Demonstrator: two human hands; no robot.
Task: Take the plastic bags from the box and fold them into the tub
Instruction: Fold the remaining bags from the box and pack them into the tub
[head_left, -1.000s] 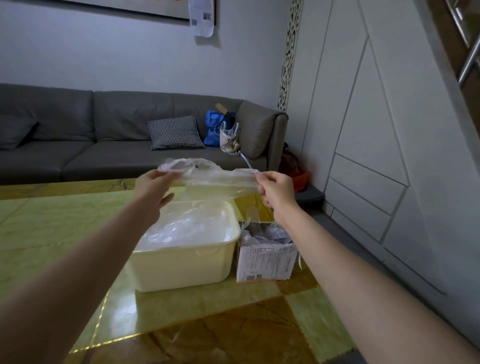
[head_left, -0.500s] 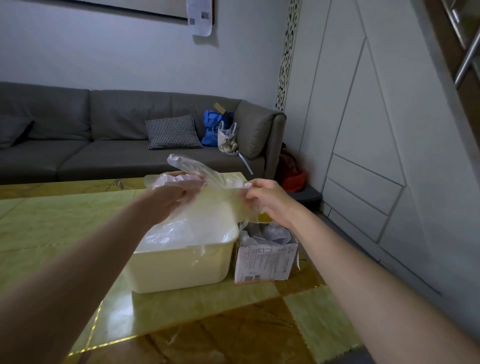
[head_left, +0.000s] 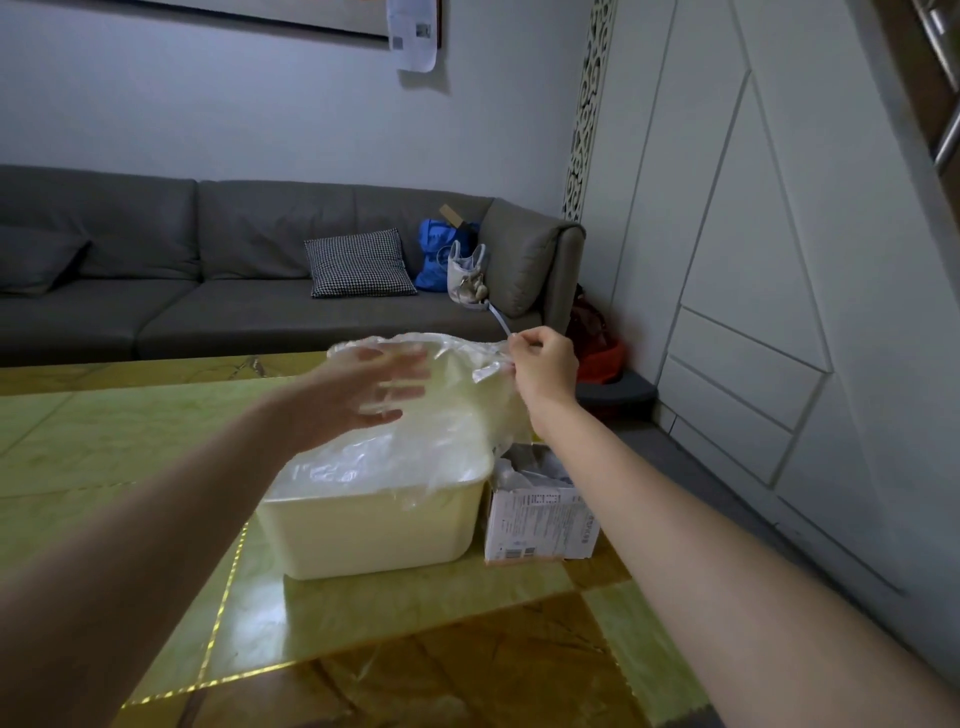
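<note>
A clear plastic bag (head_left: 457, 395) hangs spread in the air over the cream tub (head_left: 374, 530). My right hand (head_left: 543, 364) pinches its upper right corner. My left hand (head_left: 363, 389) is blurred, fingers spread flat against the bag's left part. The tub stands on the table and holds more clear plastic (head_left: 353, 467). Right beside the tub stands a small white cardboard box (head_left: 540, 519) with crumpled bags inside.
The green and brown marble table (head_left: 363, 623) carries both containers near its right edge. Behind it runs a grey sofa (head_left: 208, 291) with a checked cushion (head_left: 358, 262) and a blue bag (head_left: 439, 254). White panelled wall (head_left: 779, 312) stands on the right.
The bag has dropped from a stretched strip into a spread sheet over the tub. My left hand let go of its end and opened flat against it; my right hand moved right and up.
</note>
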